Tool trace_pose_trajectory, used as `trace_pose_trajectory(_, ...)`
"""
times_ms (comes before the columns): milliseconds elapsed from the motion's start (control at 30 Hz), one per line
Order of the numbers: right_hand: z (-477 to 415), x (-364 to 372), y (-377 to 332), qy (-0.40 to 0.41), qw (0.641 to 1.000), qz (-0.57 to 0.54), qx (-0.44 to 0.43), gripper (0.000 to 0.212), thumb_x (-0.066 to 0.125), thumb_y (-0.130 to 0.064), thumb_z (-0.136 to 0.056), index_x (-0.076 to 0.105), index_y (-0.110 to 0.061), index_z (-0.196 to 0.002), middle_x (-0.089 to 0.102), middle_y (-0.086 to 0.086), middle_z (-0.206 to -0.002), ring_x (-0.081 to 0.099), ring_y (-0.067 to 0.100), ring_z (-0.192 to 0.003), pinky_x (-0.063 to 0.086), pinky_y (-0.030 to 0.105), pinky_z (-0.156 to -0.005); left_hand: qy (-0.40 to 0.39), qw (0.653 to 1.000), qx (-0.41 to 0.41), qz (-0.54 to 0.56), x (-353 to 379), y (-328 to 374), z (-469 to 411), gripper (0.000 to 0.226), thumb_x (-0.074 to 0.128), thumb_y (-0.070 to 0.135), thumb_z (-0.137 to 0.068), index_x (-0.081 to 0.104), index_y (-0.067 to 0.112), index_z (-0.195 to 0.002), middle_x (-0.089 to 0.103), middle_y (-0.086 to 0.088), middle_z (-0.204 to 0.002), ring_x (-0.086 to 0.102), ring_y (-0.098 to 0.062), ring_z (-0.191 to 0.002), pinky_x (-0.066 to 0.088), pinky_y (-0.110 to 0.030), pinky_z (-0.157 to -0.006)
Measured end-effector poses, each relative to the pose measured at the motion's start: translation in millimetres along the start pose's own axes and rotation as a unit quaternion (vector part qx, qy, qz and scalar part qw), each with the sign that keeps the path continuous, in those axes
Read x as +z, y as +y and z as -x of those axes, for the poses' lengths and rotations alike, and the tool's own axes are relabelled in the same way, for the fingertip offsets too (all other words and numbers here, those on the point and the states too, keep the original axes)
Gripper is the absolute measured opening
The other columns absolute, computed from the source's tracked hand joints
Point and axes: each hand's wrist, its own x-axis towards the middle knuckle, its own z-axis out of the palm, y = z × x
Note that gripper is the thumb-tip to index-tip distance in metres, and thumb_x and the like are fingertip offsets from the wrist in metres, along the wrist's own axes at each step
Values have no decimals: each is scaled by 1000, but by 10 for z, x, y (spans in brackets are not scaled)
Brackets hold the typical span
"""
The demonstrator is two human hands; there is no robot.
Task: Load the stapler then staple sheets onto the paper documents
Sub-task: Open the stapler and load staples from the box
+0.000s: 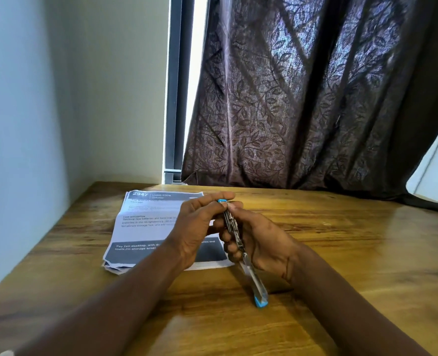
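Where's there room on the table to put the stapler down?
The widest bare patch of table is right of the right hand, out to the curtain. A thinner strip runs between the paper stack and the wall. The middle is crowded: the left hand and right hand hold the stapler there.

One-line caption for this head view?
The left hand and right hand grip a blue-tipped stapler at a wooden table, printed documents alongside.
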Motion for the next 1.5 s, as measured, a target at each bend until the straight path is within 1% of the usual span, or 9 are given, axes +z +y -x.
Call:
trace_pose_trajectory(167,-75,32,141,49,998,-32,7,37,45,-50,-97,56,-18,-84,42,-3,-60,33,9,-47,22,22,-45,-4,999,-18,-43,-34,-75,-43,27,56,11,-99,78,19,-113,78,-5,-110,67,-25,-111,56,-28,-81)
trace_pose_trajectory(367,-37,12,191,61,997,-48,-1,35,44,-44,-100,58,-15,-88,45,-2,-62,35,9,-48,23,22,-46,-1,999,-34,-38,-17,-120,-33,24,58,12,-98,79,15,-109,78,-10,-100,70,-24,-98,57,-33,-79)
trace_pose_trajectory(567,-41,-11,231,72,996,-54,-25,34,52,-38,-100,64,-6,-105,50,-1,-61,39,8,-47,27,19,-40,-16,996,3,-83,-17,-132,-10,19,67,8,-94,75,11,-111,79,-14,-93,75,-22,-85,60,-32,-78)
trace_pose_trajectory(700,-59,5,247,89,994,-37,-46,31,57,-35,-98,62,-4,-104,51,2,-62,41,9,-45,30,18,-35,-30,988,31,-150,-45,-105,-23,21,66,4,-94,74,10,-112,79,-12,-87,74,-17,-80,61,-29,-78)
trace_pose_trajectory(867,-71,37,280,107,993,6,-56,29,50,-33,-104,62,-7,-101,53,4,-64,44,9,-45,33,19,-36,-55,991,-15,-122,-86,-69,-17,22,66,5,-93,73,10,-113,76,-21,-97,70,-18,-77,60,-28,-74)
trace_pose_trajectory(1033,-57,62,284,110,991,20,-73,30,49,-33,-105,62,-8,-97,54,4,-64,45,10,-46,33,20,-38,-51,985,8,-163,-97,-55,-17,19,62,-3,-94,73,5,-108,76,-19,-83,67,-11,-60,61,-29,-69)
trace_pose_trajectory(1167,-37,50,279,84,994,0,-70,39,47,-31,-106,60,4,-115,55,6,-66,48,11,-48,35,19,-39,-41,987,5,-152,-101,-49,-4,18,61,-3,-94,73,3,-105,76,-22,-88,69,-13,-62,59,-27,-64)
trace_pose_trajectory(1367,-15,42,247,46,998,-24,-46,28,38,-11,-100,59,0,-116,57,7,-69,51,15,-53,38,23,-45,-42,987,17,-154,-139,-51,-5,17,59,-2,-96,74,5,-102,78,-17,-89,73,-19,-74,62,-30,-70)
trace_pose_trajectory(1500,19,29,235,34,998,-23,-44,33,44,-31,-104,64,-5,-98,57,7,-69,52,16,-55,40,24,-47,-54,989,13,-139,-137,-50,-4,14,63,2,-95,74,7,-101,76,-14,-85,72,-17,-72,59,-29,-69)
